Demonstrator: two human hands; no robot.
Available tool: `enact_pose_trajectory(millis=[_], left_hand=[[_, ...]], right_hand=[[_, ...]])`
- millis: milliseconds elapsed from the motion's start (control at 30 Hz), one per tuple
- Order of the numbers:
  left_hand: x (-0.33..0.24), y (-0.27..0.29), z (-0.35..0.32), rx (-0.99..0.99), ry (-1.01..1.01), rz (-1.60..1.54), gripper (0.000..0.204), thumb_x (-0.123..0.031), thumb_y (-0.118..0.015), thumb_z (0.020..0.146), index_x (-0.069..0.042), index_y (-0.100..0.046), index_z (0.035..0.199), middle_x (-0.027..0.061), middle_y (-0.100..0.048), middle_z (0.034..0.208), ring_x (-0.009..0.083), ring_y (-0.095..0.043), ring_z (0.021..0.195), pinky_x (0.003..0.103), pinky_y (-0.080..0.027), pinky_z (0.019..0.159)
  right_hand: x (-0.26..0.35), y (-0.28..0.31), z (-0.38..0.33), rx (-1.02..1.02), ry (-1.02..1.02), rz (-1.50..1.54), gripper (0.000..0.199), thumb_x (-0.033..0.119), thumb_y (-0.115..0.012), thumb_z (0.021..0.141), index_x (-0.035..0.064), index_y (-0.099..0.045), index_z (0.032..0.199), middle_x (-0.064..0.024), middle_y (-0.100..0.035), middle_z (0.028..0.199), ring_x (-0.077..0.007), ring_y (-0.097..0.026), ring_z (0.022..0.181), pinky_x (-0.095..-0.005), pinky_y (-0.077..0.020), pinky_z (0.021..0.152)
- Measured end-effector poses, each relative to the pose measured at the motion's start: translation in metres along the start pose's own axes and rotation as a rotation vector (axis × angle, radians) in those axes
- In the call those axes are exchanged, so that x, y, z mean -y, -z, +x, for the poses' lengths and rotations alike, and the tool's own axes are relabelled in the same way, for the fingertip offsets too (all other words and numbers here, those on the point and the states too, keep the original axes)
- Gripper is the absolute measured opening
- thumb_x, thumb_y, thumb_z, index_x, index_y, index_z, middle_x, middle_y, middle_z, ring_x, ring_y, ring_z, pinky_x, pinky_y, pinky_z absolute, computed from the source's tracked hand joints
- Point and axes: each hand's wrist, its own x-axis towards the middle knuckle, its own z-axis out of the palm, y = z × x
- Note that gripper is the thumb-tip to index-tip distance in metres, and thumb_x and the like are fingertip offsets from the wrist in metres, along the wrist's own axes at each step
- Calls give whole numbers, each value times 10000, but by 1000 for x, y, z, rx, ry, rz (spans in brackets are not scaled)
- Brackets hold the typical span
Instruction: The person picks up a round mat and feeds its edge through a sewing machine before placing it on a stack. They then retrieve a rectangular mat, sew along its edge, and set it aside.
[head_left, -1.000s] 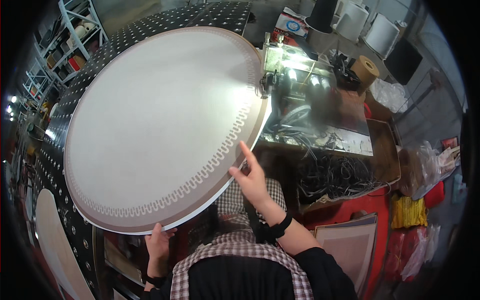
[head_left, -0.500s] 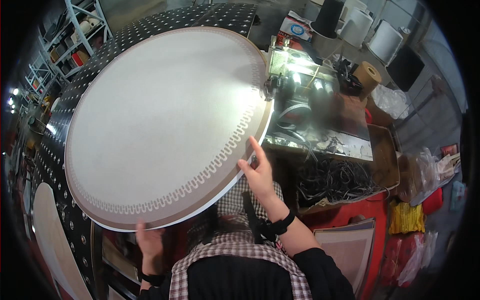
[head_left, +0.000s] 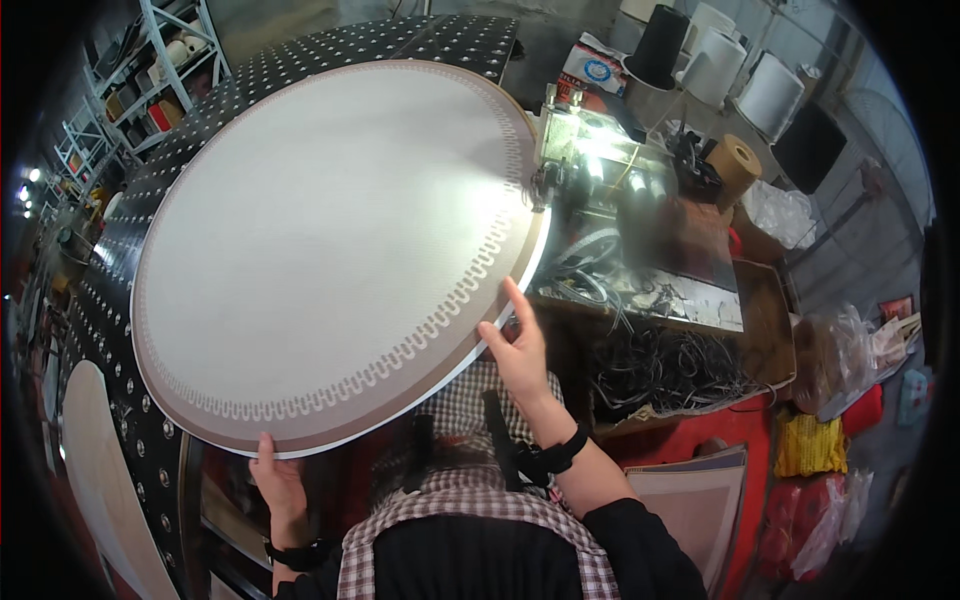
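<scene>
A large oval mat [head_left: 320,240], pale grey with a wavy border pattern and a brownish rim, lies tilted across the dark table. My right hand [head_left: 522,355] grips its near right edge, thumb and index finger on top and the other fingers mostly hidden. At the near left edge, my left hand [head_left: 278,482] holds the rim, one finger over the top and the rest below. The mat's far right edge meets a lit machine [head_left: 575,140], whose contact point is partly lost in glare. Thin loose strips [head_left: 590,270] curl beside the machine.
The black table [head_left: 150,430] is studded with metal balls. A cardboard box [head_left: 770,320] holds tangled dark strips at the right. Behind the machine stand a brown tape roll [head_left: 735,165] and large cones [head_left: 715,65]. A pale curved panel [head_left: 95,450] is at the left.
My left hand, blurred earlier, has moved slightly left and its finger now rests on the mat's rim. My right hand stays on the edge. The loose strips by the machine have shifted.
</scene>
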Motion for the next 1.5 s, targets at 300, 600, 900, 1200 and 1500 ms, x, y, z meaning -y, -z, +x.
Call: enact_pose_trajectory(millis=[300,600,900,1200,1500], left_hand=[[27,8,-11,236,188,148,324,-177,-545,962,-26,-504,1246,104,-643,1083,211,-670,849,329,-560,627],[15,17,-2,90,32,141,300,-210,-568,958,-30,-543,1197,86,-657,1040,190,-656,841,303,-533,633],[-14,29,15,6,-28,33,407,-204,-589,940,-16,-493,1288,94,-593,1223,202,-596,1105,380,-517,883],[-12,36,30,90,-29,40,472,-172,-574,933,-11,-441,1356,123,-549,1295,228,-567,1169,394,-511,925],[-27,79,52,-112,-27,-84,531,-331,-493,985,-46,-375,1417,82,-491,1389,230,-481,1269,417,-419,1024]], right_hand=[[0,-10,-20,92,-63,1,716,-38,-624,865,54,-304,1499,-136,-494,1387,-155,-536,1149,-254,-460,922],[1,-14,-18,212,56,-297,775,-34,-657,844,59,-275,1512,-146,-346,1498,-189,-341,1370,-294,-412,1025],[13,12,11,6,244,-434,658,-32,-600,888,38,-331,1484,-138,-503,1364,-127,-558,1086,-255,-494,878],[62,134,77,53,124,-1769,476,187,-684,788,102,-550,1237,-180,-683,818,-361,-679,797,-467,-535,696],[134,362,-12,-305,-408,-2184,181,147,-563,852,55,-716,878,-190,-706,916,-354,-695,879,-464,-559,743]])
